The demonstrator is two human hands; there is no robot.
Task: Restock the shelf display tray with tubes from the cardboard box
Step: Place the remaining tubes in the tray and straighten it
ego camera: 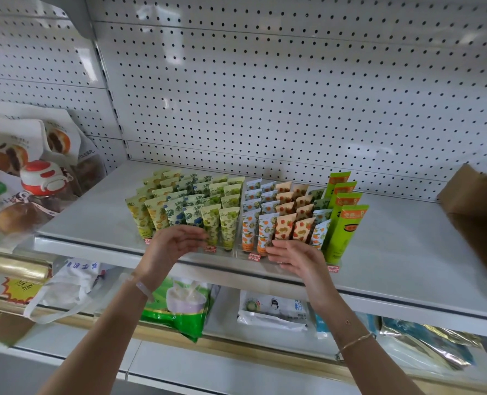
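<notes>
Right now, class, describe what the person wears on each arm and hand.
No sleeves or gloves are in view on either arm. The wrist of the left hand carries a pale band. The wrist of the right hand carries a thin gold chain bracelet. No rings show.

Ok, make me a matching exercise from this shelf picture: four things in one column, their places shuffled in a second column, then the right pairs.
Things
1. tall green tubes
2. cardboard box
3. pastry bags
4. green pouch

Places
A. left of the display tray
B. on the lower shelf, beneath the tray
C. rightmost row in the tray
D. right of the tray, at the picture's edge

Pairs: 1-C, 2-D, 3-A, 4-B
</notes>
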